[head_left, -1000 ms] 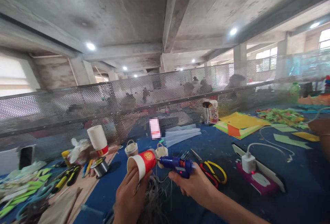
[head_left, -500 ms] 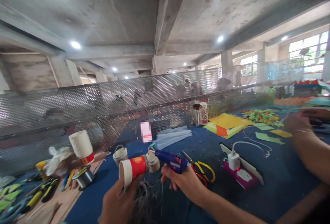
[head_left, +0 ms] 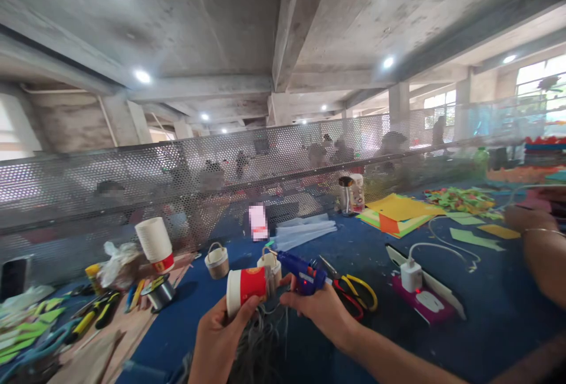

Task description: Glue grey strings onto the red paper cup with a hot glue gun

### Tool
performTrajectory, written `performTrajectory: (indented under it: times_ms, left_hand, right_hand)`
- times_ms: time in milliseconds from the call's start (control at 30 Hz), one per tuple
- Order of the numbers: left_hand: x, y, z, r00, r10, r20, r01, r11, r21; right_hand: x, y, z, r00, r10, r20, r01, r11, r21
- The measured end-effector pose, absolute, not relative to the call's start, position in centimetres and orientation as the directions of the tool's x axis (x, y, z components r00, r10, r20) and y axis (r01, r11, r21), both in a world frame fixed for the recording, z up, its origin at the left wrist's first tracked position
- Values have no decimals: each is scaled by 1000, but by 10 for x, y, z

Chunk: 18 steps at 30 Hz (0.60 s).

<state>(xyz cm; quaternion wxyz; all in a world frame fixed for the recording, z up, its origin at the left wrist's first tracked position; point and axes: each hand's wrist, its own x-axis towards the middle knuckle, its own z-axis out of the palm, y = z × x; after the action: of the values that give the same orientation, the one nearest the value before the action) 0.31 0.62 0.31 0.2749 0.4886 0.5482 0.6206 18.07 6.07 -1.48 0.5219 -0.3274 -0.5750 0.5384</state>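
The left hand (head_left: 216, 337) has its grip closed round a red-and-white paper cup (head_left: 246, 289). The cup is held on its side, white end to the left, low over the near part of the blue cloth-covered worktop (head_left: 486, 325). The right hand (head_left: 321, 308) is clenched on the handle of a blue plastic hot glue gun (head_left: 303, 269), whose nozzle points at the cup's red end. I cannot tell whether the tip touches it, because a small pale cup with a loop handle (head_left: 269, 261) sits right behind that spot and muddles the outline.

Under both hands lies a tangle of grey cord (head_left: 260, 343), cut off by the bottom edge. Just right of the gun are scissors with yellow and red handles (head_left: 356, 292), their blades partly hidden by the hand. Farther right a white charger plug (head_left: 411, 275) sits in a pink power strip (head_left: 427, 302).

To the left stands a tilted stack of white paper cups (head_left: 154, 241). A perforated metal screen (head_left: 132, 189) runs along the back, and the figures behind it are only blurs. At the right edge another person's forearm (head_left: 542, 254) is blurred and cut off.
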Motion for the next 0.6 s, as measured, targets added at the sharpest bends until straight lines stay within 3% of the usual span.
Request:
performTrajectory:
  times_ms: [167, 300, 600]
  left_hand:
    - [8, 7, 2, -370, 915, 162, 4, -173, 985]
    - [9, 9, -4, -353, 926, 131, -71, -166, 983]
    - [13, 10, -6, -324, 941, 96, -33, -113, 993]
  right_hand:
    - [175, 56, -16, -206, 952, 227, -170, 194, -966]
    - [173, 55, -16, -185, 951, 246, -166, 217, -962]
    - [181, 62, -14, -169, 942, 288, -158, 262, -952]
